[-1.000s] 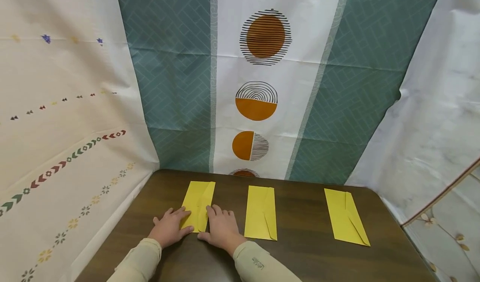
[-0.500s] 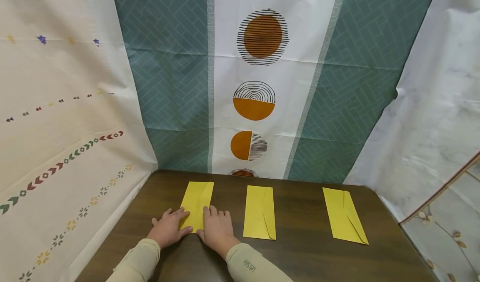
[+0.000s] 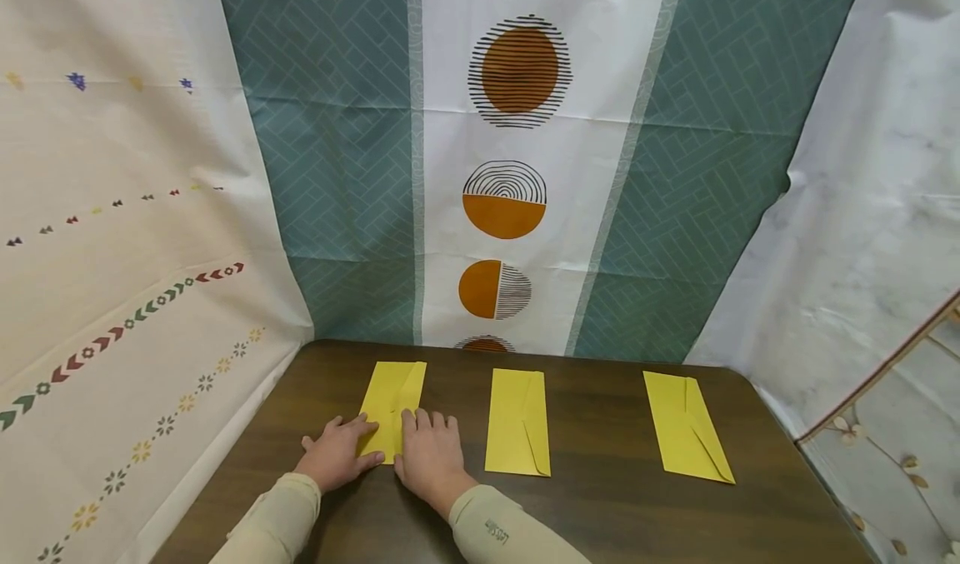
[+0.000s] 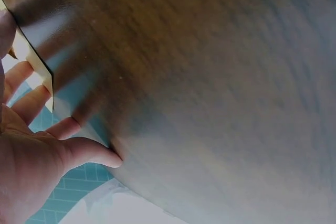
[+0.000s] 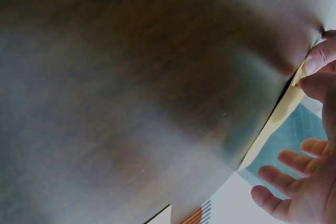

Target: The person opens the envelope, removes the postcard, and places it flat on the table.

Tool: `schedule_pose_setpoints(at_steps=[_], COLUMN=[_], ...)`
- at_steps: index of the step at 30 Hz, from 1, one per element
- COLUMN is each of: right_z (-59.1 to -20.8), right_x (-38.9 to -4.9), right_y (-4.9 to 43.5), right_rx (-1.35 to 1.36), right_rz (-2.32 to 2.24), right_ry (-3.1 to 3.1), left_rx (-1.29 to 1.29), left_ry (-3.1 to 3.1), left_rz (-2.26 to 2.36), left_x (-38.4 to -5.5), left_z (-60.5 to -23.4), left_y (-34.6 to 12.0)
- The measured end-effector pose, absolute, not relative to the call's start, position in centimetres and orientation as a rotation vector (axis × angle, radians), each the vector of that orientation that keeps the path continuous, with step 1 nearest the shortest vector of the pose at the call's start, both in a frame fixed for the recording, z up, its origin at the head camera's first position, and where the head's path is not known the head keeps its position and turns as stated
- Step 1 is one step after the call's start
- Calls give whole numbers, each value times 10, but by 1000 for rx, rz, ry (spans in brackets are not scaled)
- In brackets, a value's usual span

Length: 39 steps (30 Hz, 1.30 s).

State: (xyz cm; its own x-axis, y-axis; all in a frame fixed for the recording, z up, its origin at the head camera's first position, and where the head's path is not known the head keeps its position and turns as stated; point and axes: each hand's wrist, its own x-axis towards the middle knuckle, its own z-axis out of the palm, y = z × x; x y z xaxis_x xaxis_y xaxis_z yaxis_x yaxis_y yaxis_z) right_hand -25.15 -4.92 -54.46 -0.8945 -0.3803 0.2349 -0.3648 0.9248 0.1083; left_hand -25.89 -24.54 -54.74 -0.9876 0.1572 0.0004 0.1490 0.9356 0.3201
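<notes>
A yellow envelope (image 3: 393, 385) lies flat on the dark wooden table at the left, its flap seam running lengthwise along the right side. My left hand (image 3: 335, 456) rests at its left edge, fingers spread, index finger and thumb on the paper. Over the lower right part of the envelope lies my right hand (image 3: 431, 456), fingers extended forward and hiding that edge. In the right wrist view, the right thumb meets the near end of the envelope (image 5: 275, 116) beside the left thumb (image 5: 321, 56). The left wrist view shows the left hand (image 4: 31, 156) with its fingers apart.
A second yellow envelope (image 3: 517, 418) lies just right of my right hand, and a third envelope (image 3: 686, 422), slightly slanted, lies farther right on the wooden table (image 3: 592, 447). A patterned cloth (image 3: 345, 172) hangs behind the table; light cloths flank both sides.
My right hand has slid slightly left, farther over the envelope's right side. The left hand stays in place on its left edge. The head view has shifted a little.
</notes>
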Motion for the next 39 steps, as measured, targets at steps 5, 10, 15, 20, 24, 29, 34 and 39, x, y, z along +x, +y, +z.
schedule_pose_setpoints(at_steps=[5, 10, 15, 20, 24, 29, 34, 39], right_z=[-544, -542, -541, -538, -540, -547, -550, -547], right_x=[-250, -250, -253, -255, -258, -261, -263, -265], right_y=[-50, -49, -43, -31, -19, -9, -6, -5], right_rx=[546, 531, 545, 564, 533, 494, 508, 554], right_rz=[-61, -27, 3, 0, 1, 40, 55, 129], right_ry=[-2832, -2849, -2892, -2899, -2916, -2932, -2949, -2994], left_rx=[236, 240, 227, 228, 236, 243, 258, 269], left_ry=[3065, 3060, 3045, 3030, 3026, 3035, 3053, 3061], left_rz=[504, 516, 506, 517, 545, 552, 551, 543], left_x=[-259, -260, -261, -260, -258, -257, -258, -257], left_z=[-546, -546, -545, -544, -542, -543, -546, -546], left_y=[-244, -246, -247, -247, -246, -246, -248, -247])
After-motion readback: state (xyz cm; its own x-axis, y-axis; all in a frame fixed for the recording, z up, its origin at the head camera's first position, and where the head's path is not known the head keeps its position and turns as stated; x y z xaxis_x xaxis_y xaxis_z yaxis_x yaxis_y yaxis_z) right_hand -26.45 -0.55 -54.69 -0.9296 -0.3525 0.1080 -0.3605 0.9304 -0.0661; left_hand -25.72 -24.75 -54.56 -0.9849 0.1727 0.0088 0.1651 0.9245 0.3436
